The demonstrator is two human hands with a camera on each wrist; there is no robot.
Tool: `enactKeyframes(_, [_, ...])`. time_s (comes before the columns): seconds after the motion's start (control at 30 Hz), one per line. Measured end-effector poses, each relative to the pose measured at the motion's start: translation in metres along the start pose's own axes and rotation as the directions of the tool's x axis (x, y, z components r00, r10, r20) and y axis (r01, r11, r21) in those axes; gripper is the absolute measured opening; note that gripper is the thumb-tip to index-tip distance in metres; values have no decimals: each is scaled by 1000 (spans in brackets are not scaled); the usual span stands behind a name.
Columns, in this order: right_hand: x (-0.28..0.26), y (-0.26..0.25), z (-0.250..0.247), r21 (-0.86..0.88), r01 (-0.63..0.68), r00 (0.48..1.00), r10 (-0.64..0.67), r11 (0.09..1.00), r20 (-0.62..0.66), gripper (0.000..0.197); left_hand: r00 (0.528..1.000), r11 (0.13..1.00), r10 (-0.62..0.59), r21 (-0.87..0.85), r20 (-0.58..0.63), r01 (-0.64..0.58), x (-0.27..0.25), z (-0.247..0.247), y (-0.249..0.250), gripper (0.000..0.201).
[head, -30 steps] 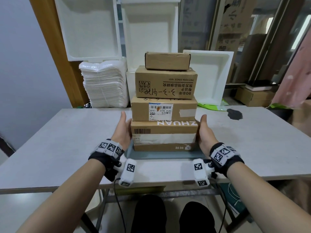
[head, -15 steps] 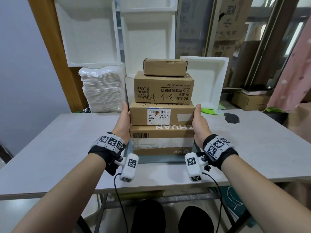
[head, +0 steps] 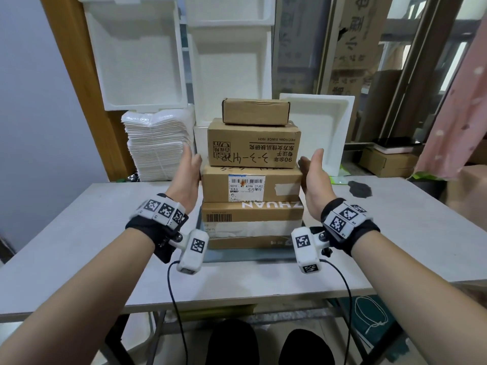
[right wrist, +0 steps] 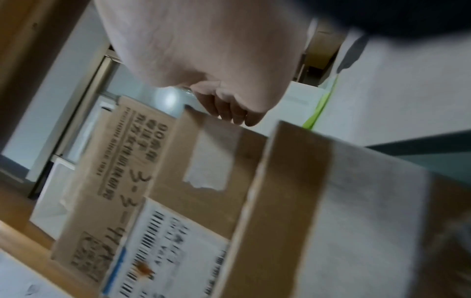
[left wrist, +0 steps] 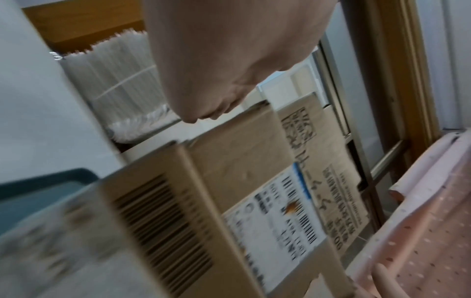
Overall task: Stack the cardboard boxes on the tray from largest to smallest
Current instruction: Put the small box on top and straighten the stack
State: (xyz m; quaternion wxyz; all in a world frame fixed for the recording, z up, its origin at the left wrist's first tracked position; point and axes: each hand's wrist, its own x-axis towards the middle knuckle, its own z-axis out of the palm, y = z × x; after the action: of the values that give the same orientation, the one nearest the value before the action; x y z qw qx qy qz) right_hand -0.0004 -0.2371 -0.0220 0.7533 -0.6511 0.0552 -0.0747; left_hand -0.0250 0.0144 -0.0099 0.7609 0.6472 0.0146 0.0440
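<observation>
Left hand, right hand flank box stack, fingers straight.

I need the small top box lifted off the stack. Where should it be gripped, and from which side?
Take the small top box by its two short end faces, one hand from the left, the other hand from the right. It lies flat and long across the printed box, narrower than it, so both ends are probably free to reach. Both hands now flank the stack lower down.

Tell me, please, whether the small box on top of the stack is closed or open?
Closed. In the head view the small top box shows its front flap tucked in flush, with no lid raised, and it sits level on the printed box beneath.
</observation>
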Motion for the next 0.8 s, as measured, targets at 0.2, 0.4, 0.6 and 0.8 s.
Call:
enactKeyframes(0.2, [-2,-31,19,-98,59,997,-54,993,56,87,993,999,49,11,103,-51,2,17,28,87])
enactKeyframes(0.4, [-2,-26,21,-104,28,999,-25,994,34,86,989,997,62,32,131,-67,0,18,26,82])
enactKeyframes(0.6, [-1,-21,22,-78,48,999,-46,996,25,86,991,995,101,-2,84,-101,4,18,18,83])
enactKeyframes(0.8, [1,-25,18,-114,51,997,-43,992,71,87,992,994,109,-35,67,-107,4,16,16,81])
